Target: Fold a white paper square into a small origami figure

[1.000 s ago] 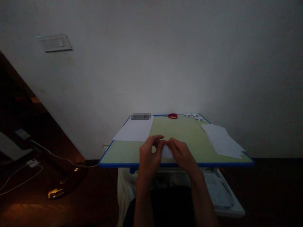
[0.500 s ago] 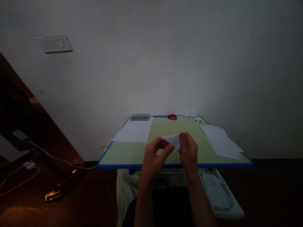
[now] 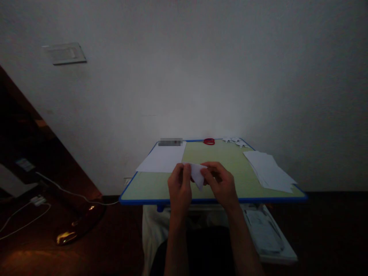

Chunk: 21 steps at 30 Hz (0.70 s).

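A person's 2 bare hands are working over the near part of a pale green worktop point(image 3: 218, 157) edged in blue. Between them they are holding a small folded white paper point(image 3: 197, 174), which is showing as a triangle with its tip pointing down toward the person. The left hand point(image 3: 179, 187) is closing its thumb and fingers on the paper's left corner. The right hand point(image 3: 223, 187) is pinching the right side between thumb and index finger, its other fingers curling loosely behind. Whether the paper is touching the surface below is hard to tell.

A large white sheet point(image 3: 163, 159) is lying flat at the left of the worktop, and a loose stack of paper point(image 3: 270, 171) is spreading along the right. Red-handled scissors point(image 3: 209, 141) are resting at the back edge, blades pointing left. A few small folded paper shapes point(image 3: 242, 144) are sitting together in the far right corner. Under the worktop, a white tray point(image 3: 283, 261) is sticking out at the right, its contents too dim to identify.
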Motion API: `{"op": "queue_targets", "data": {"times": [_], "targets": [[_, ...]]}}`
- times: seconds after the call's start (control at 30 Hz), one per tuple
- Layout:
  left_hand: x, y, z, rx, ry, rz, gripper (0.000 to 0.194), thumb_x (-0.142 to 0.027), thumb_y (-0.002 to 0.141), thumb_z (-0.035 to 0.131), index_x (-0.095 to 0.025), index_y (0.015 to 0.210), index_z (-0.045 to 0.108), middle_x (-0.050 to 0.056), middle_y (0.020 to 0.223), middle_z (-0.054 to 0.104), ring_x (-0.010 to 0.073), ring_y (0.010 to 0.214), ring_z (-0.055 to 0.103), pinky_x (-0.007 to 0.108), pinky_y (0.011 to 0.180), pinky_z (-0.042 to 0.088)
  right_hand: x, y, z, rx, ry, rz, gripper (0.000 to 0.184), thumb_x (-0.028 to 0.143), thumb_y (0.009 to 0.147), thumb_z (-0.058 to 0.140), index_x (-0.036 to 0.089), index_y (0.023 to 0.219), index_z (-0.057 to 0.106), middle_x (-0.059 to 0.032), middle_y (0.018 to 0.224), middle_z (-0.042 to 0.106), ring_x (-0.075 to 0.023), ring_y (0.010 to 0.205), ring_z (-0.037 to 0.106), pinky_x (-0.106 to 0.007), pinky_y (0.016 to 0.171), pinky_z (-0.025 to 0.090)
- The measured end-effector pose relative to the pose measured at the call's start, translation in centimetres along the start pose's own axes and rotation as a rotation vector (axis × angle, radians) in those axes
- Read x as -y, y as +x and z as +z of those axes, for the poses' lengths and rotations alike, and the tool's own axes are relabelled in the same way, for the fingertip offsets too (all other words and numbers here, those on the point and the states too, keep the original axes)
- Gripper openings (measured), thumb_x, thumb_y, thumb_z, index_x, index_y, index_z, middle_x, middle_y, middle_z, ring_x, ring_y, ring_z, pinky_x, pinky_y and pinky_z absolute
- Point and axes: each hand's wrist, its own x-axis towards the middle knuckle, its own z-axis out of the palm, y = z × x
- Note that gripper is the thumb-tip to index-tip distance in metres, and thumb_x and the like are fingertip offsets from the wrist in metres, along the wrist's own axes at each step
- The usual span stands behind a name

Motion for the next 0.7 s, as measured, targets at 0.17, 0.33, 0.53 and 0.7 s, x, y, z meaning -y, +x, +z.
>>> {"op": "queue_targets", "data": {"times": [0.17,0.33,0.53,0.7], "targets": [[1.4,0.3,-0.5,-0.073,0.136,-0.062,0.042,-0.051,0.098,0.056,-0.019,0.070,0.055,-0.004,0.060,0.045,0.0119,0.056,0.043,0.024,0.052,0.033,0.5,-0.3,-0.1,0.167,-0.069,0.007,0.019,0.037,0.089,0.073,0.020,0.086,0.065,0.0010,0.068,0.066,-0.0142,0.059,0.063,-0.027,0.059,0.052],[2.1,0.2,-0.8,-0.001,0.230,-0.013,0.043,-0.052,0.101,0.048,-0.021,0.072,0.048,-0.005,0.059,0.043,0.0120,0.056,0.041,0.025,0.054,0.031,1.0,-0.6,0.2,0.276,-0.141,0.037,0.026,0.037,0.093,0.067,0.020,0.075,0.059,0.0028,0.061,0.062,-0.0123,0.054,0.059,-0.025,0.054,0.046],[1.7,-0.2,-0.6,-0.018,0.194,-0.013,0.043,-0.054,0.103,0.045,-0.022,0.075,0.045,-0.006,0.061,0.041,0.0119,0.056,0.040,0.025,0.053,0.030,0.9,-0.7,0.3,0.307,-0.214,0.025,0.033,0.040,0.097,0.061,0.021,0.071,0.055,0.0048,0.056,0.055,-0.0111,0.052,0.052,-0.024,0.052,0.038],[1.7,-0.2,-0.7,-0.023,0.185,-0.024,0.043,-0.057,0.102,0.046,-0.021,0.078,0.049,-0.006,0.061,0.040,0.0119,0.055,0.039,0.025,0.052,0.029,0.8,-0.6,0.3,0.306,-0.215,0.005,0.034,0.042,0.097,0.061,0.020,0.072,0.058,0.0049,0.058,0.053,-0.0113,0.054,0.049,-0.025,0.054,0.037]]}}
